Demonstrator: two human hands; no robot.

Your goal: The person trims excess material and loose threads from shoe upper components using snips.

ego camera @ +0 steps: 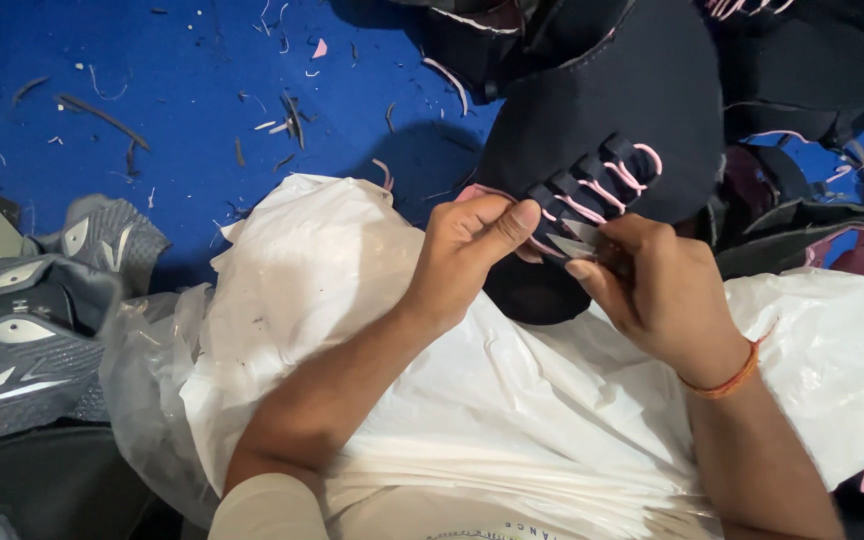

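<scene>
A black fabric shoe upper with pink lace loops rests over a white plastic sheet on my lap. My left hand pinches the edge of the upper beside the row of loops. My right hand holds a small metal blade against the same edge, its tip just below the loops. The two hands almost touch. An orange thread band circles my right wrist.
Grey shoe uppers are stacked at the left. More black and pink uppers pile up at the top right and right. The blue floor is littered with thread and fabric scraps.
</scene>
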